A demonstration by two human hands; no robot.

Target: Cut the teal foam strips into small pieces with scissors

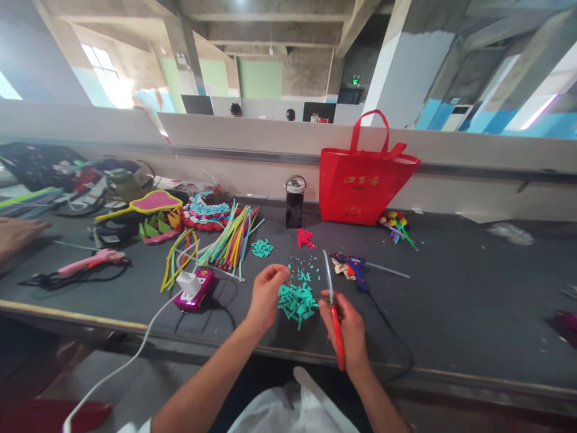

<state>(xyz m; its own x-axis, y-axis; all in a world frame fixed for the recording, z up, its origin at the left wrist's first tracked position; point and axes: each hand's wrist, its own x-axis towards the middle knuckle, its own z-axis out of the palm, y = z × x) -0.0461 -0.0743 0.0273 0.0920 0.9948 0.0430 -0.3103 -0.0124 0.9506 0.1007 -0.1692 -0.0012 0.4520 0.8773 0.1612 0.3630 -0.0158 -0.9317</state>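
Note:
My right hand (349,331) grips scissors with red handles (338,340), their blades pointing away from me over the dark table. Left of it, my left hand (268,294) is closed in a pinch; whatever is between its fingertips is too small to make out. Between the two hands lies a heap of short green strips (298,302), partly beside my left fingers. Tiny green scraps (304,270) are scattered just beyond the heap. Farther off sit a small teal pile (262,248) and a small red pile (305,238) of cut pieces.
A blue glue gun (356,269) with its cord lies right of the scissors. Colourful fuzzy sticks (232,237), a purple power socket (196,291) and a pink glue gun (92,261) are leftward. A bottle (295,204) and red bag (360,186) stand behind. Another person's hand (20,234) shows far left.

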